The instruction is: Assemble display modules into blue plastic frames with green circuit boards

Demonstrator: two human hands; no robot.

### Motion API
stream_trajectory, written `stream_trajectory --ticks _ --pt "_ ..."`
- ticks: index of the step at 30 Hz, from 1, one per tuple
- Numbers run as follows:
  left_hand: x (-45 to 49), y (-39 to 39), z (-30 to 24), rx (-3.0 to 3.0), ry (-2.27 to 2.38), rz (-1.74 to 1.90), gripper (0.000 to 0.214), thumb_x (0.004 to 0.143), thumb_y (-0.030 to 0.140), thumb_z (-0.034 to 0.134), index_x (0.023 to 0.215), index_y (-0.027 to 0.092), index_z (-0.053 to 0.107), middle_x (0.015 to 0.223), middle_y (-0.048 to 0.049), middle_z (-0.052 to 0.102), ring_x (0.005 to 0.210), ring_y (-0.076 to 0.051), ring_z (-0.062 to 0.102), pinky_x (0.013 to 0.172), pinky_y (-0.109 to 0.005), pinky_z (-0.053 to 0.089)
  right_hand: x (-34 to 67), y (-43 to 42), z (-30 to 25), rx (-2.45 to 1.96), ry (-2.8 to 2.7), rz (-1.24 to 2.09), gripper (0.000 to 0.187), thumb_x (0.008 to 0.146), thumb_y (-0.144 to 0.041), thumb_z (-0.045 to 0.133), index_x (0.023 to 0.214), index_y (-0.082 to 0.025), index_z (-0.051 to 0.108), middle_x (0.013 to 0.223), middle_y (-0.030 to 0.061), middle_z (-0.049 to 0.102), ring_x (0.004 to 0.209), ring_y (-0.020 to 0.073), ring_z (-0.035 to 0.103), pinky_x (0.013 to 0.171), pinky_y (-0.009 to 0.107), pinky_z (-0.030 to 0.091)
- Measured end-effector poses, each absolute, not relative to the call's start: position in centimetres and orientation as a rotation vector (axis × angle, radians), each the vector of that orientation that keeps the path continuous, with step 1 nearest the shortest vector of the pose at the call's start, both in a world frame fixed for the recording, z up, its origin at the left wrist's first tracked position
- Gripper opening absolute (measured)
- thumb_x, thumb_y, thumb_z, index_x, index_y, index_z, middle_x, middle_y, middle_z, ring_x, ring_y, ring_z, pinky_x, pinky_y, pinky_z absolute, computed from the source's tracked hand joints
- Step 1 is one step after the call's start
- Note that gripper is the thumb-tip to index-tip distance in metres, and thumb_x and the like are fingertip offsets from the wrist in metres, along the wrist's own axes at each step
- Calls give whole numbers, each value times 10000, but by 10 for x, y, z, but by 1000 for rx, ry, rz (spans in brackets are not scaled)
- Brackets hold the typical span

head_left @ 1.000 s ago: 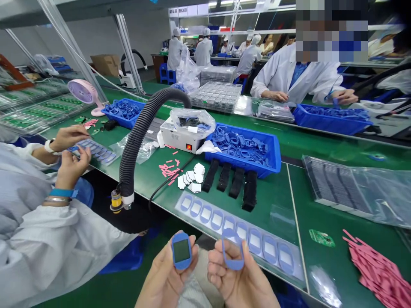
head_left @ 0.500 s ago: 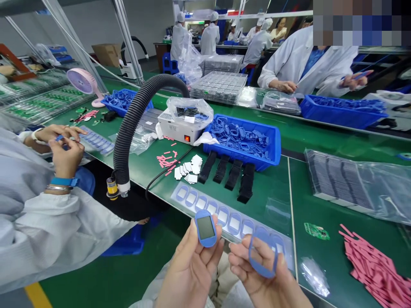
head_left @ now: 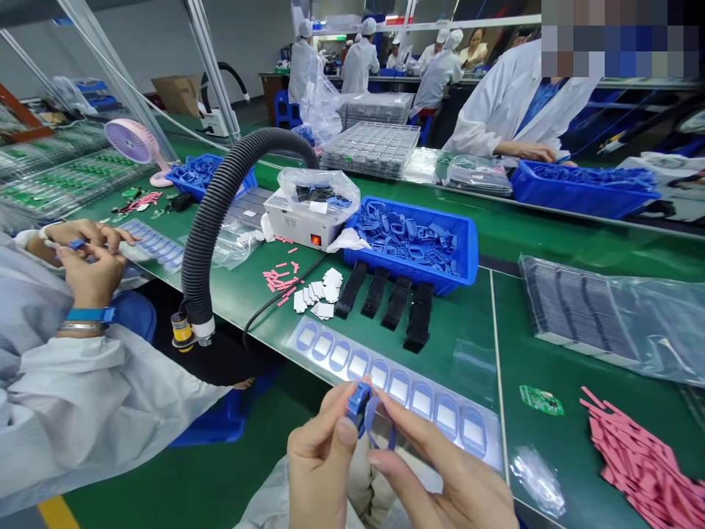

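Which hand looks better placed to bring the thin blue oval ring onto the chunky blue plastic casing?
Probably the right hand: it holds the thin blue oval ring close beside the chunky blue plastic casing, which the left hand holds.

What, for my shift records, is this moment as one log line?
left hand: holds case | right hand: holds ring beside case | contact: unclear | strip: on bench

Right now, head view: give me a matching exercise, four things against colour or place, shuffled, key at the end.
1. blue housing
2. thin blue frame
3. circuit board
4. black strips

A. green
B. held in the right hand
C. by the near side of a blue bin
D. held in the left hand

Key: 1-D; 2-B; 3-A; 4-C
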State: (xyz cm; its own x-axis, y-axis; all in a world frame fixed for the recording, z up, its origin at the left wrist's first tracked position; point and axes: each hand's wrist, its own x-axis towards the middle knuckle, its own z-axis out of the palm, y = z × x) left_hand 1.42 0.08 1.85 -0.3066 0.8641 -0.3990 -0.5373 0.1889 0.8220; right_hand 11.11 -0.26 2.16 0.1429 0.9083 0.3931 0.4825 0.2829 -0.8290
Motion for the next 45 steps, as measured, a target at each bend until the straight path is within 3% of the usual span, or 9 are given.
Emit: stream_trajectory --ticks 4,15,22,26,30,34,38,41,45 --pt "17 0 18 506 1249 1526 304 551 548 800 743 312 798 861 -58 795 966 -290 659 828 -353 557 108 1 16 -1289 -1490 453 295 837 -476 623 1059 -300 707 924 5 772 775 207 748 803 269 602" --pt "22 -9 11 598 1282 1661 227 591 527 781 734 351 787 861 -48 801 880 -281 654 892 -436 506 106 -4 17 -1228 -1418 510 305 806 -471 659 1077 -336 702 941 -5 769 769 205 748 783 268 610" --pt "20 -9 2 770 1247 1693 164 657 514 738 783 414 770 885 -10 801 826 -255 661 902 -429 477 108 -7 18 -1284 -1388 526 268 774 -457 700 990 -303 745 894 27 775 735 222 749 757 285 621" --pt "16 -12 -4 921 1235 1702 300 767 571 581 900 380 770 974 -41 782 997 -275 609 977 -411 422 108 -6 17 -1269 -1310 674 253 761 -425 724 987 -312 746 913 15 773 795 225 747 782 289 618" --pt "10 -14 -2 1179 1261 1666 256 841 469 552 1001 393 737 968 -70 706 927 -244 558 822 -346 456 113 -1 14 -1239 -1293 838 295 749 -435 730 1004 -285 743 1049 53 741 959 260 710 840 321 600" --pt "6 -12 5 1487 1413 1684 253 843 329 615 1072 378 713 833 -61 706 771 -220 555 633 -302 441 118 -1 6 -1196 -1352 728 309 769 -315 740 1077 -311 711 1075 17 734 944 220 718 861 277 588" --pt "-3 -7 15 1688 1452 1716 310 747 200 730 1027 331 747 732 -32 729 614 -178 578 550 -273 489 123 -6 0 -1159 -1515 481 399 806 -177 697 1187 -285 650 1126 14 716 946 209 717 882 292 582" --pt "-15 0 23 1996 1254 1615 267 751 87 692 994 183 747 744 -62 744 582 -158 624 501 -249 527 130 -3 -1 -1050 -1611 374 459 783 -121 712 1215 -252 632 1136 20 713 951 197 715 892 262 574" --pt "-25 7 26 2172 1070 1502 174 778 24 613 926 75 691 762 -95 734 635 -147 654 547 -236 555 140 7 0 -925 -1574 695 378 775 -269 739 1144 -300 663 1021 -1 757 884 174 729 808 235 604"
